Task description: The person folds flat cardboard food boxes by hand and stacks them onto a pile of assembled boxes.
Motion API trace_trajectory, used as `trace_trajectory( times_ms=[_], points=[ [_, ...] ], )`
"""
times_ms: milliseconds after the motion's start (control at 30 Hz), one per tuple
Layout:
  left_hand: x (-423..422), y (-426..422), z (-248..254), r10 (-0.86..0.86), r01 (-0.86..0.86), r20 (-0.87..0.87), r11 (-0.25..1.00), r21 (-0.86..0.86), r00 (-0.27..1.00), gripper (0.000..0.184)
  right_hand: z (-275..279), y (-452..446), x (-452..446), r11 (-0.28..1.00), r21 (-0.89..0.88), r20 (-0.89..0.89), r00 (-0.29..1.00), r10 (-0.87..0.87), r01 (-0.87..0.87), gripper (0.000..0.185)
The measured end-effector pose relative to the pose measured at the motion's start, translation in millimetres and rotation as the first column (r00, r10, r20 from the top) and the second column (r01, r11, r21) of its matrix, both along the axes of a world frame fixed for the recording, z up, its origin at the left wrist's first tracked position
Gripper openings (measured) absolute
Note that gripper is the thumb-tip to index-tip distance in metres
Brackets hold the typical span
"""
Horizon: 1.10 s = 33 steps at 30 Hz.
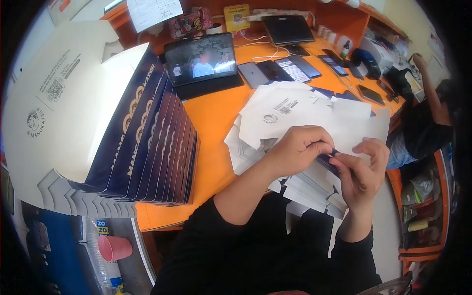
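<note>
So, piece in work looks mid-fold: dark-blue-edged white cardboard blank pinched between fingers of left hand and right hand, over near edge of orange table. Apparently done: nested stack of dark-blue printed, white-lined cardboard trays, near left corner. Apparently pending: loose pile of flat white cardboard blanks under hands.

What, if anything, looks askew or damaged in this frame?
The loose pile of white cartons looks askew: its pieces lie at mixed angles, some seeming to jut past the near edge of the orange desk, unlike the neatly nested MANGKATSU boxes at picture left. No clear spill or damage shows.
</note>
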<state>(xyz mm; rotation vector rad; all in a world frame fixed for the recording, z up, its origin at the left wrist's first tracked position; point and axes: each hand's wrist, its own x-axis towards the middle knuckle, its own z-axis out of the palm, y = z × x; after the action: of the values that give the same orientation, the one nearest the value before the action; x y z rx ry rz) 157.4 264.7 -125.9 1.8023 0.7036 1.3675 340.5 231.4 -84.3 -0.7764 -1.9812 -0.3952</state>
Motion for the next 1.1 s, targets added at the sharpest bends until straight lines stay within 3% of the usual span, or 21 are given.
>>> trace_trajectory(
  times_ms=[100,167,233,267,333,433,533,567,600,633,733,767,800,833,900,933,1033,1100],
  points=[
    [-0.8,-2.4,2.7,0.030,-0.026,-0.057,0.997,0.075,0.998,0.004,-2.6,3.4,10.9,0.999,-0.040,0.041,0.999,0.031,-0.029,0.024],
    [-0.4,-4.6,5.2,0.057,-0.053,-0.012,0.980,0.194,0.998,0.004,-7.0,9.7,10.6,0.999,0.024,-0.225,0.974,0.035,-0.030,0.037],
    [-2.0,-5.9,8.2,0.031,-0.038,0.029,0.960,0.278,0.999,0.004,-12.5,17.8,31.1,0.987,-0.161,-0.486,0.870,-0.087,0.009,0.056],
    [-3.6,-7.5,9.0,-0.004,-0.011,0.050,0.954,0.299,0.999,0.004,-15.3,21.9,41.4,0.970,-0.242,-0.602,0.785,-0.148,-0.002,0.065],
    [-6.1,-10.6,10.6,-0.056,0.033,0.063,0.947,0.320,0.996,0.004,-16.4,31.6,57.6,0.763,-0.439,-0.893,0.323,-0.313,-0.474,0.064],
    [-13.9,-13.4,15.9,-0.090,0.097,-0.038,0.947,0.307,0.995,0.007,-17.9,35.8,82.6,0.525,-0.237,-0.971,0.187,-0.147,-0.817,0.059],
    [-19.7,-9.9,20.3,-0.052,0.113,-0.217,0.954,0.279,0.975,0.013,-12.3,28.6,94.7,0.538,-0.104,-0.991,0.133,0.015,-0.836,0.054],
    [-19.0,-7.7,20.7,-0.010,0.087,-0.255,0.953,0.290,0.967,0.015,-10.8,25.0,94.7,0.606,-0.014,-0.995,0.071,0.070,-0.795,0.047],
    [-18.1,-6.7,20.8,0.032,0.060,-0.293,0.951,0.302,0.955,0.017,-11.3,23.0,97.0,0.898,-0.096,-0.841,0.518,0.158,-0.430,0.045],
    [-15.2,-11.3,18.2,0.187,-0.095,-0.280,0.945,0.315,0.942,0.022,-10.9,20.7,97.5,0.999,0.042,-0.526,0.851,0.014,0.010,0.042],
    [-19.2,-9.5,21.0,0.130,-0.113,-0.078,0.975,0.193,0.988,0.043,-25.6,7.5,74.0,0.962,0.263,-0.403,0.914,0.038,0.076,0.033],
    [-19.5,-8.9,18.8,-0.049,0.037,0.113,0.994,0.107,0.992,0.047,-32.0,-4.3,64.8,0.970,0.137,-0.541,0.805,0.243,-0.200,0.032],
    [-19.9,-8.2,14.6,-0.210,0.204,0.309,0.978,0.051,0.928,0.051,-25.8,-1.8,46.4,0.855,0.196,-0.316,0.795,0.518,-0.480,0.028],
    [-20.0,-8.9,12.0,-0.337,0.373,0.499,0.927,0.028,0.799,0.055,-15.2,-9.7,31.1,0.848,0.092,-0.128,0.838,0.530,-0.522,0.024],
    [-19.9,-18.0,17.4,-0.241,0.395,0.577,0.905,-0.157,0.781,0.053,-10.9,-20.9,15.8,0.870,-0.147,0.063,0.873,0.483,-0.471,0.021],
    [-20.8,-21.3,19.1,-0.183,0.403,0.609,0.881,-0.246,0.772,0.052,-11.4,-21.4,14.1,0.868,-0.147,0.052,0.872,0.487,-0.475,0.024],
    [-17.8,-14.7,18.1,-0.177,0.436,0.660,0.864,-0.251,0.730,0.040,-20.5,-20.2,16.2,0.857,-0.146,0.005,0.865,0.501,-0.495,0.038],
    [-14.4,-15.1,16.8,-0.189,0.483,0.699,0.839,-0.249,0.689,0.035,-23.7,-21.0,12.1,0.843,-0.129,-0.123,0.852,0.510,-0.523,0.040]
  ],
)
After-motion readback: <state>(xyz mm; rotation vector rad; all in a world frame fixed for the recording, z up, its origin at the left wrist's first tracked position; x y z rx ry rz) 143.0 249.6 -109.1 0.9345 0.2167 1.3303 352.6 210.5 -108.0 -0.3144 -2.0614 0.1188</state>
